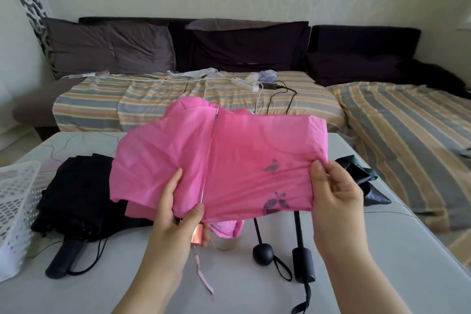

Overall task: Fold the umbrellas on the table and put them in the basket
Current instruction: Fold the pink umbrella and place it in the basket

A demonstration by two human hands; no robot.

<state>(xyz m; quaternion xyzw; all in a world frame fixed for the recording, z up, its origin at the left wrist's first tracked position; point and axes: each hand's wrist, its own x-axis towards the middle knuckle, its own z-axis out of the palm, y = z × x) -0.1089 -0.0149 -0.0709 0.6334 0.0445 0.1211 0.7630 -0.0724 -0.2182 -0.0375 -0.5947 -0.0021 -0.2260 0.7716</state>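
Note:
A pink umbrella (229, 158) with dark butterfly prints is held above the table, its canopy loose and a metal rib showing down the middle. My left hand (178, 211) grips it at the pink handle end, thumb on the fabric. My right hand (334, 201) pinches the canopy's right edge. A black umbrella (79, 196) lies collapsed at the left with its handle toward me. Two more dark umbrellas lie under the pink one, with a round-knob handle (263, 254) and a cylinder handle (303, 265) showing. The white perforated basket (15, 211) stands at the table's left edge.
The grey table (254, 296) fills the foreground. Behind it stands a sofa bed with a striped cover (178, 99), dark cushions, and a white power strip (244, 84) with cables. A pink wrist strap (204, 278) dangles from the handle.

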